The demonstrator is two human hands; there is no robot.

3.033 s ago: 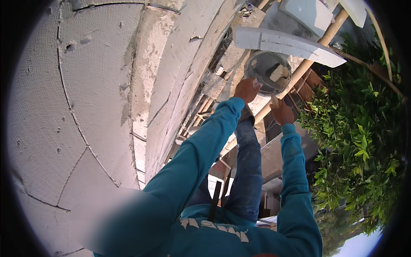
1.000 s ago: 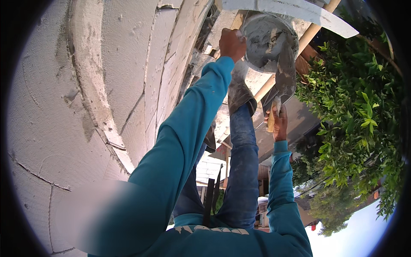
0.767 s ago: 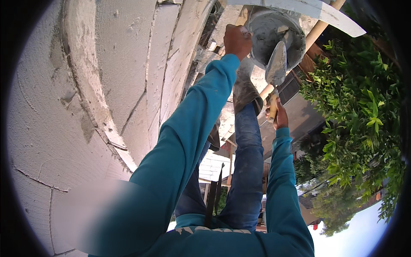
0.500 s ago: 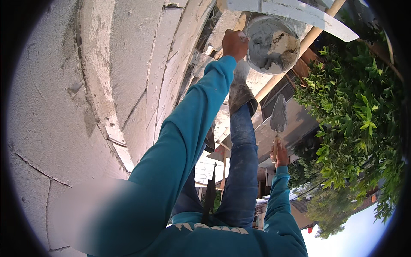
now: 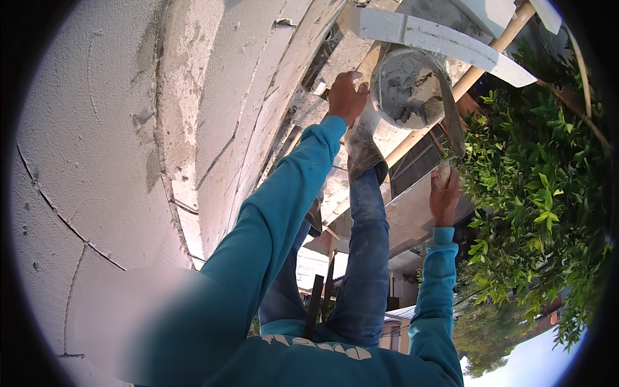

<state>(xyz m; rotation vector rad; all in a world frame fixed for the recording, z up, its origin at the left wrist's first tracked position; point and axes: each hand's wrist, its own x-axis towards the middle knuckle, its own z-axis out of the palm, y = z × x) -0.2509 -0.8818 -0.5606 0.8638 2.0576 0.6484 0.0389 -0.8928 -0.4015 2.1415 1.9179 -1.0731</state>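
Observation:
My right hand (image 5: 444,201) is closed round the pale handle of a trowel (image 5: 453,122). The mortar-stained blade points away from me and passes along the right rim of a round bucket (image 5: 376,97). Inside the bucket lies wet grey mortar (image 5: 405,87), with a lighter, sandy patch on its right side. My left hand (image 5: 347,98) is just left of the bucket, its fingers apart and slightly bent, and I see nothing in it. Whether its fingertips touch the bucket cannot be made out.
A wall of pale blocks (image 5: 213,97) runs along my left. Beneath the bucket are planks and a wooden pole (image 5: 469,79). A long whitish strip (image 5: 445,42) crosses beyond the bucket. Leafy bushes (image 5: 538,193) fill the right side. My boot (image 5: 364,151) stands close to the bucket.
The trowel has moved up and to the right with my right hand, from below the bucket to beside its rim. My left hand has gone from closed to fingers apart.

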